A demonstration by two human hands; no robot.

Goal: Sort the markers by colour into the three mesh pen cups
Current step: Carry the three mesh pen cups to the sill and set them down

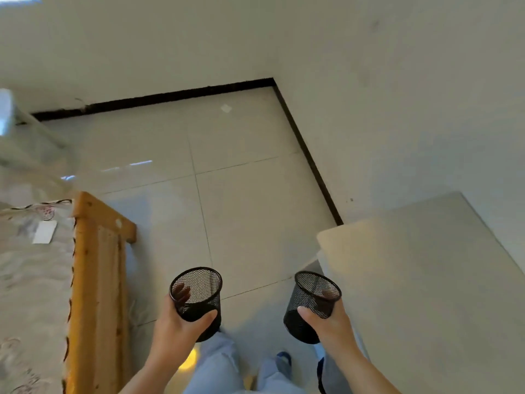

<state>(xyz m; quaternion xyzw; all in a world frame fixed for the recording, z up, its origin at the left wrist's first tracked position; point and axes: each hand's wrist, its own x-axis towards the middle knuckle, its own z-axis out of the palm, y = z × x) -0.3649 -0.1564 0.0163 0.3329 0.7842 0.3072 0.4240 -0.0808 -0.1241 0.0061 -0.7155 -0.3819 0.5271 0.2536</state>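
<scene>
My left hand [181,322] and right hand [326,322] each wrap an empty mesh cup [199,300], [309,305], upright to set on the white table [426,280]

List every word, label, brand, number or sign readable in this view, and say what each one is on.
None can be read.
White card on the patterned cloth: no print can be made out.
Red round mark on the same cloth: too blurred to read.
Two mesh pen cups: no label visible.
</scene>
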